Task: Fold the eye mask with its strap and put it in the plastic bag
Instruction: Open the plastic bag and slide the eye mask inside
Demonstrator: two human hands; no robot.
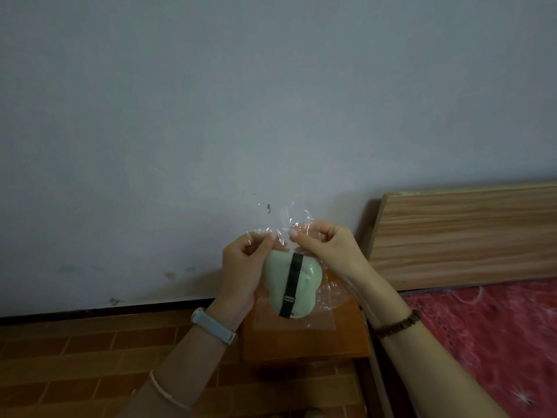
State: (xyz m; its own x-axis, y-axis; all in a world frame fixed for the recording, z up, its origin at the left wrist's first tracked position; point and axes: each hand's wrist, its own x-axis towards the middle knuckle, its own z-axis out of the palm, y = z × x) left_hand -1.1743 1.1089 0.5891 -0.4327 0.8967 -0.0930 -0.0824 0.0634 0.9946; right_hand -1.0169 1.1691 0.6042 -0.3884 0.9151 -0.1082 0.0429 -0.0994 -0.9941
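Fingers (272,238) of both hands pinching plastic bag (325,300) mouth, folded eye mask (278,276) hanging upright inside

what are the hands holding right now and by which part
Both hands hold the clear plastic bag by its open top edge: left hand and right hand pinch it with the fingers. The folded green eye mask hangs inside.

**Mask in bag, lower centre of frame**

Eye mask (289,283) sits inside plastic bag (327,300), strap (293,285) running across its front. Left hand (244,267) at bag's left, right hand (327,245) at upper right, both pinching the bag top. Stool (304,342) below. Bed (482,342) lower right, headboard (464,236) behind it, wall (211,116) above.
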